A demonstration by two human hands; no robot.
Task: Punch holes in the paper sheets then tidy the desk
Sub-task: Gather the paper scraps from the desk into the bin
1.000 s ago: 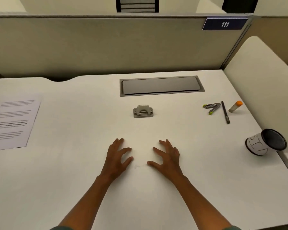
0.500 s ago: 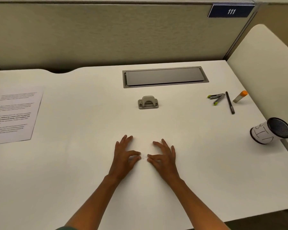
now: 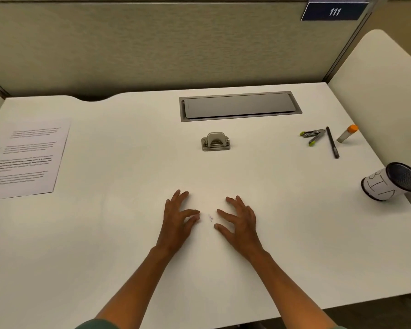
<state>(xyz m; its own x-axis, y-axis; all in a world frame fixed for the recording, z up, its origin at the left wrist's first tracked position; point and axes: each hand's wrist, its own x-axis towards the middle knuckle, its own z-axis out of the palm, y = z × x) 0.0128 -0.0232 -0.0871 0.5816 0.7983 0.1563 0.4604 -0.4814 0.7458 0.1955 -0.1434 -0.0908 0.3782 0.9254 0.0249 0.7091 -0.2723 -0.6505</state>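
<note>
Both hands lie palm down on the white desk (image 3: 128, 245) in the lower middle of the frame. The left hand (image 3: 176, 222) has its fingers spread and loosely bent, holding nothing; the right hand (image 3: 241, 222) lies the same way, fingers apart and relaxed, gripping nothing. Between the two thumbs sits a tiny pale speck (image 3: 210, 218), too small to tell what it is.

Straight above the hands, near the centre of the frame, stands the grey hole punch (image 3: 215, 141), well apart from them. The printed paper sheets (image 3: 26, 157) lie flat at the left edge of the frame, far from the punch.

At the upper right a staple remover (image 3: 312, 136), a dark pen (image 3: 332, 142) and a glue stick (image 3: 347, 133) with an orange cap lie close together. Lower down at the right edge a mesh cup (image 3: 389, 181) wrapped in white paper lies tipped on its side. Behind the punch a grey cable hatch (image 3: 240, 106) is set into the desk.
</note>
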